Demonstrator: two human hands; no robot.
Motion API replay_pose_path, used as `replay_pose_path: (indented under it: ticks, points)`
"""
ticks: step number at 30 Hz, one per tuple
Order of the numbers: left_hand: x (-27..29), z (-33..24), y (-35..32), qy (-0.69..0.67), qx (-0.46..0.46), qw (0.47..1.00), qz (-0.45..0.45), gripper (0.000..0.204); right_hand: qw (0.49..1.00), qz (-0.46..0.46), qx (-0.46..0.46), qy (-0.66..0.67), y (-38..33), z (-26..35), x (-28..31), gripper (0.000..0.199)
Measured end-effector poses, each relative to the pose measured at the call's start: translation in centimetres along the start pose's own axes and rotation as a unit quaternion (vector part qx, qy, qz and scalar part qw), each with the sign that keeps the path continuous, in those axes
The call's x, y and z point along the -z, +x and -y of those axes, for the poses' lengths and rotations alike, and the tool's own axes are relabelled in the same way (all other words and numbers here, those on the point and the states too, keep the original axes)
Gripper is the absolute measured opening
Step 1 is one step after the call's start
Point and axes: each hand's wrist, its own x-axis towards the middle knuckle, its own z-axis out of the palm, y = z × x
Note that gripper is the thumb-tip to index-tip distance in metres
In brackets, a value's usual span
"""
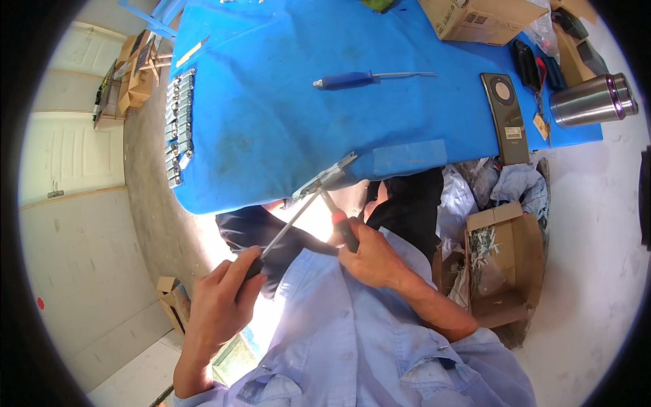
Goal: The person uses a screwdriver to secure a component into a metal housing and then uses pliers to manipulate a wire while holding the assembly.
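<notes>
Hands: two; left hand (220,298) is closing around a thin metal rod (290,224); right hand (369,254) is wrapping a red-and-black screwdriver (337,216)
Bracket: one small metal bracket (327,178) is sitting at the blue table (271,122) edge, both tool tips touching it
Table: one blue screwdriver (349,80); one phone (507,115); one steel tumbler (591,100); a row of metal pieces (179,125), too small for counting
Floor: one open cardboard box (505,261) is standing beside the right arm

A cardboard box (475,17) at the far edge of the blue worktop (271,122) is cut off by the picture's top edge. The small metal part (325,178) at the worktop's near edge is too small to identify. The left hand (220,298) hides its tool's handle, and sun glare washes out the lap below.
</notes>
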Motion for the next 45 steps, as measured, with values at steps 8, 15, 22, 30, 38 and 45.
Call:
replay_pose_path:
  ticks: [8, 15, 22, 30, 38, 45]
  points:
    - [0.1, 0.0, 0.0, 0.003, 0.050, 0.998, 0.029, 0.040, 1.000, -0.012, 0.008, 0.009, 0.1, -0.9, -0.1, 0.034]
    - [-0.4, 0.5, 0.6, 0.056, -0.010, 0.998, 0.001, 0.042, 1.000, -0.012, 0.008, 0.015, 0.2, -0.8, -0.2, 0.031]
    - [-0.7, 0.3, 0.7, 0.136, -0.035, 0.990, 0.013, 0.041, 1.000, 0.000, 0.007, -0.014, 0.1, -0.2, 0.4, 0.030]
    - [-1.1, 3.4, 1.6, -0.103, 0.017, 0.993, 0.058, 0.031, 0.999, 0.020, -0.010, -0.023, 0.2, 0.5, 0.8, 0.025]
    - [-1.3, 3.5, 1.4, -0.222, 0.096, 0.967, 0.076, 0.033, 1.000, 0.016, -0.006, -0.016, 0.4, 0.0, 0.9, 0.023]
    - [0.0, 0.5, 1.5, 0.105, -0.052, 0.993, -0.002, 0.037, 1.000, 0.008, -0.009, -0.011, 0.3, -0.1, 0.8, 0.027]
